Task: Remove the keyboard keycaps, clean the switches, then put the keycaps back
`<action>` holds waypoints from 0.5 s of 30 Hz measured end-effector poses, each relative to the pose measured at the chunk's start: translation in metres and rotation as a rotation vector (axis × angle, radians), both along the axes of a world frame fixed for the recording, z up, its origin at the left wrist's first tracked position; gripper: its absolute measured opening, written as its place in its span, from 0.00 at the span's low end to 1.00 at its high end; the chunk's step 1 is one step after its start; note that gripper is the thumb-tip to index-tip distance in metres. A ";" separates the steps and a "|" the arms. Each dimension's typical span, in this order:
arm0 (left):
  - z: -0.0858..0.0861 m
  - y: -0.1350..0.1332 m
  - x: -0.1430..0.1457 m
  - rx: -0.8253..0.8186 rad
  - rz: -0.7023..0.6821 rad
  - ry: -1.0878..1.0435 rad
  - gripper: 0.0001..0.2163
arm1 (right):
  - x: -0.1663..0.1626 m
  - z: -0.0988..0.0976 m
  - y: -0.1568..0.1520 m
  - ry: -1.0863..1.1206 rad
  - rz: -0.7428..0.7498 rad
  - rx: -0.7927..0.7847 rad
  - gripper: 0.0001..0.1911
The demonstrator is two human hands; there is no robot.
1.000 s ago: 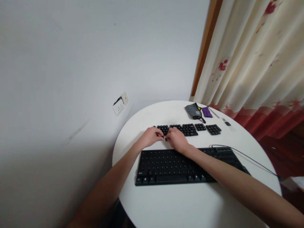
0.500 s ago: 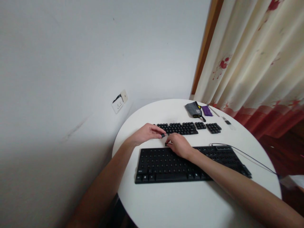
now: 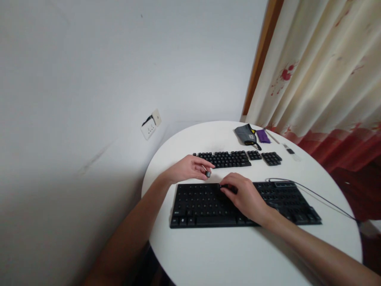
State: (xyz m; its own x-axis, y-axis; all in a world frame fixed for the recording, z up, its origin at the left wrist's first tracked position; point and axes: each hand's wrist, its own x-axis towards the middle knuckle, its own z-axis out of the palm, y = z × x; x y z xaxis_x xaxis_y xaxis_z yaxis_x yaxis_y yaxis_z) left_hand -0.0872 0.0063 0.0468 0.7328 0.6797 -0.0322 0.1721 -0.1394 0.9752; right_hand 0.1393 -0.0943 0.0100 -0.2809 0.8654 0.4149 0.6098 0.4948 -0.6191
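Note:
A black keyboard (image 3: 208,219) lies across the table; much of its left and middle part shows bare key posts, while the bottom row has keycaps. My left hand (image 3: 190,168) hovers just beyond its far edge, a small dark keycap (image 3: 208,174) held at the fingertips. Over the keyboard's top middle, my right hand (image 3: 242,194) is closed in a pinch at the far edge, with a small black keycap at its fingertips, partly hidden. Rows of loose black keycaps (image 3: 229,159) are laid out behind both hands.
Two smaller groups of keycaps (image 3: 271,158) sit farther right. Toward the back lie a grey pouch (image 3: 246,135), a purple cloth (image 3: 263,136) and a brush (image 3: 288,149). A black cable (image 3: 321,195) runs off the round white table (image 3: 256,254) at right. A wall stands close on the left.
My right hand has moved right and nearer, from beside the left hand to the keyboard's top edge. My left hand has shifted slightly right, its keycap now showing more plainly. The view has turned slightly.

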 end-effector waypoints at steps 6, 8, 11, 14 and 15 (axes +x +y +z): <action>0.001 -0.002 0.002 0.058 -0.019 -0.027 0.13 | -0.002 0.006 -0.005 0.051 -0.002 -0.008 0.07; -0.001 -0.002 0.002 0.022 -0.019 -0.037 0.16 | -0.002 0.007 -0.005 0.059 -0.004 -0.009 0.07; -0.003 -0.003 0.002 -0.019 -0.027 -0.054 0.24 | -0.002 0.006 -0.006 0.064 0.000 -0.007 0.06; -0.004 -0.003 0.002 -0.013 -0.046 -0.070 0.27 | -0.003 0.006 -0.006 0.063 -0.001 0.004 0.05; -0.004 -0.004 0.002 -0.006 -0.049 -0.067 0.27 | -0.003 0.006 -0.006 0.063 -0.003 0.006 0.05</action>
